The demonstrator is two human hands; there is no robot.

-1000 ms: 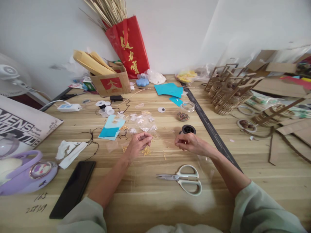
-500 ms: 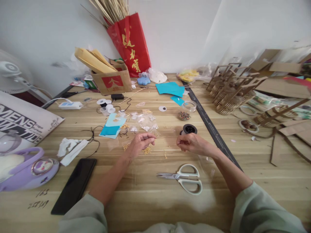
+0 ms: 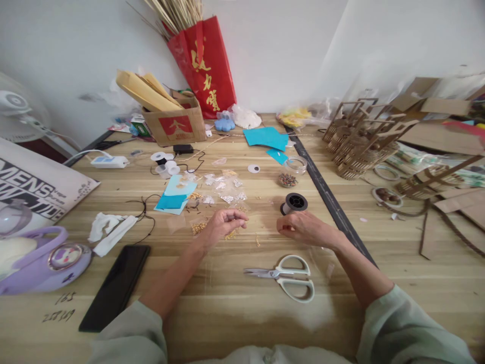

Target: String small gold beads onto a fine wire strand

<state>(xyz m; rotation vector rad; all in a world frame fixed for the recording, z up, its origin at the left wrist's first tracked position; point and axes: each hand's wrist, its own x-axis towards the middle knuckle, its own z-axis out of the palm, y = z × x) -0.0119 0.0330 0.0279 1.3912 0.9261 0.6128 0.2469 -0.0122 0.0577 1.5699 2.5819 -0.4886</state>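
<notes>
My left hand (image 3: 225, 225) is pinched closed above small gold pieces (image 3: 230, 235) at the middle of the table; whatever its fingertips hold is too small to make out. To the right, my right hand (image 3: 299, 226) is closed too, its fingertips pointing left, and its content cannot be made out. Just behind it stands a black-rimmed spool (image 3: 296, 202) of clear line. Scissors (image 3: 279, 273) with white handles lie nearer me, blades to the left. A short gold chain piece (image 3: 257, 239) rests between the hands.
Blue cards (image 3: 172, 201) and silver bits in clear bags (image 3: 227, 188) lie behind my left hand. A bead dish (image 3: 287, 180) sits behind the spool. At left are a black phone (image 3: 114, 288) and a purple case (image 3: 41, 260); wooden baskets (image 3: 356, 146) stand at right.
My left hand has shifted slightly right, its fingers still pinched. My right hand has turned a little and stays near the spool. The view has moved slightly.
</notes>
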